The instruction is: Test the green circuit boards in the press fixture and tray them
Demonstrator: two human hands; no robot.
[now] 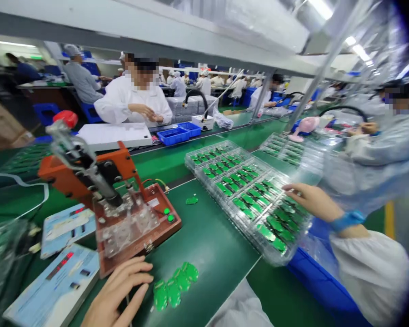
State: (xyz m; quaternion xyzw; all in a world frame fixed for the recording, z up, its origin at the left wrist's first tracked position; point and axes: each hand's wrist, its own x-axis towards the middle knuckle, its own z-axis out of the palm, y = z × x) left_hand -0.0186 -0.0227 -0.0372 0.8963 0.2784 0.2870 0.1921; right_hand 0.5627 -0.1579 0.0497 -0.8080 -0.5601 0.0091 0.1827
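My left hand (117, 293) lies on the green mat at the bottom, fingers stretched out toward a small pile of green circuit boards (175, 285), holding nothing. Just above it stands an orange-brown test fixture (122, 200) with a clear cover and a red-knobbed lever (65, 119). My right hand (308, 199), with a blue wrist strap, rests flat on a long clear tray (248, 190) filled with green boards. One single green board (191, 200) lies alone on the mat between the fixture and the tray.
Two light blue meter boxes (61, 254) sit at the left. Blue bins (179, 133) and a white box (114, 135) lie across the conveyor, where a person in white sits. More trays (286, 150) and another worker in white are at the right.
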